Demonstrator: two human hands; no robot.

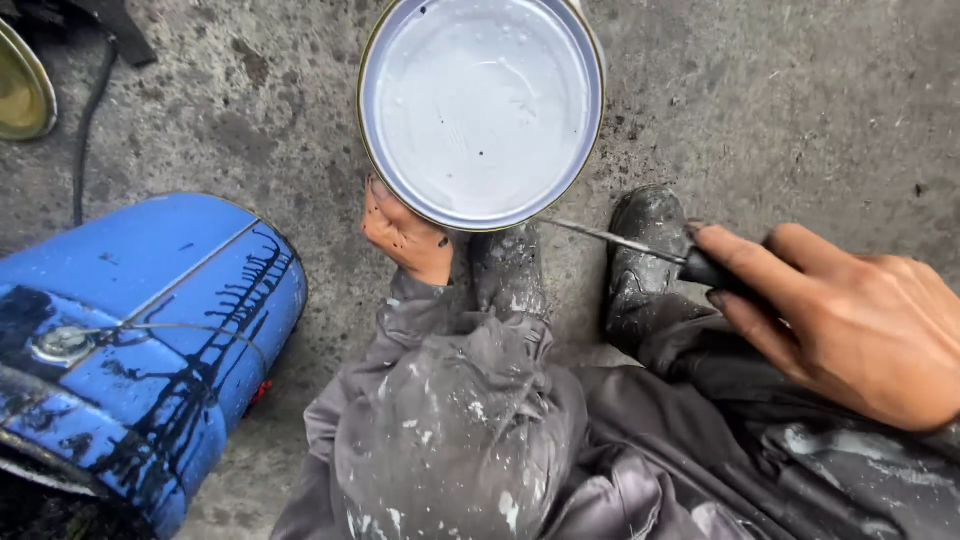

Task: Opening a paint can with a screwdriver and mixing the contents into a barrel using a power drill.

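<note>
The left hand (405,235) grips the open paint can (481,108) at its seven o'clock rim, fingers hidden underneath. The right hand (850,320) pinches a screwdriver (640,247), probably; its tip vanishes at the can's four o'clock edge.

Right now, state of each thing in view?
paint can: open, no lid on, white paint inside, upright on floor
screwdriver: held, tip at can rim
right hand: shut on screwdriver
left hand: against can's near side, paint-stained
blue drum: on its side, black drips
</note>
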